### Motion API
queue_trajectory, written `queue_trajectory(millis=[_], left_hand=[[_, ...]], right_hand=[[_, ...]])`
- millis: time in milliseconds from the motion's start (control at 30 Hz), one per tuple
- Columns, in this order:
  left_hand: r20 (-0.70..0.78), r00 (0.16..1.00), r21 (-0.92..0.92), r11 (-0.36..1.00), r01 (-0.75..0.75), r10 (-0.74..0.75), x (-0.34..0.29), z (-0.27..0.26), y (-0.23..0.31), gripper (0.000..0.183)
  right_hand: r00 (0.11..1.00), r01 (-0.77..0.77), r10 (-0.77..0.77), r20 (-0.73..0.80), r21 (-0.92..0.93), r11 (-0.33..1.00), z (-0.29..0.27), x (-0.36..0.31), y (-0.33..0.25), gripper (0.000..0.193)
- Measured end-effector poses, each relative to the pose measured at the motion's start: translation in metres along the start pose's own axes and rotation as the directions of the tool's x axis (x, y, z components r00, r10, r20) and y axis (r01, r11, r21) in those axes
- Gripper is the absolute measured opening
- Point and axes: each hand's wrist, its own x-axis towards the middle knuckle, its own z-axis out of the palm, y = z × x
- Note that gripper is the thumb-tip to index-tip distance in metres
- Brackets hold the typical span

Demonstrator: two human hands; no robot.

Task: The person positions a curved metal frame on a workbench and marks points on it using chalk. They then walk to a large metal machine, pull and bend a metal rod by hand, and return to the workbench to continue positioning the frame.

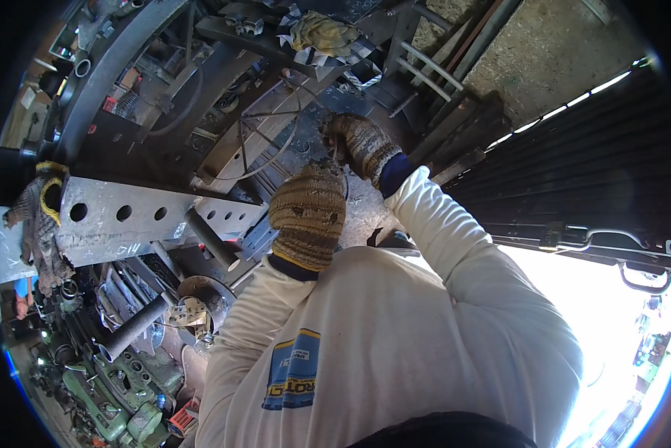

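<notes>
My left hand (309, 216), in a striped brown knitted work glove, is held in front of my body with its back toward me. Its fingers bend away out of sight, and whatever they grip is hidden. Just beyond it and to the right, my right hand (361, 149) wears a matching glove. Its fingers curl round something small and dark that I cannot make out. The two hands are close together. Nearest to them on the left is a thin metal hoop with crossing rods (270, 116), leaning by a steel channel.
A steel beam with round holes (138, 214) runs along the left, a pair of used gloves (41, 231) draped over it. Pipes (134, 328) jut below it. A green machine (97, 399) stands lower left. Steel bars (455, 134) and a dark corrugated door (589, 164) are at right.
</notes>
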Motion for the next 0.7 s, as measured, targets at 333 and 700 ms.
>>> queue_trajectory(millis=[333,700], left_hand=[[-0.086,0.996,-0.132,0.991,0.001,-0.013,-0.012,0.004,-0.089,0.03],[-0.039,0.926,-0.855,0.493,0.164,-0.375,0.002,-0.032,-0.071,0.036]], right_hand=[[0.398,0.715,-0.695,0.599,-0.677,-0.174,0.02,-0.054,-0.02,0.032],[0.991,0.131,-0.128,0.03,-0.124,0.984,0.026,-0.07,-0.01,0.038]])
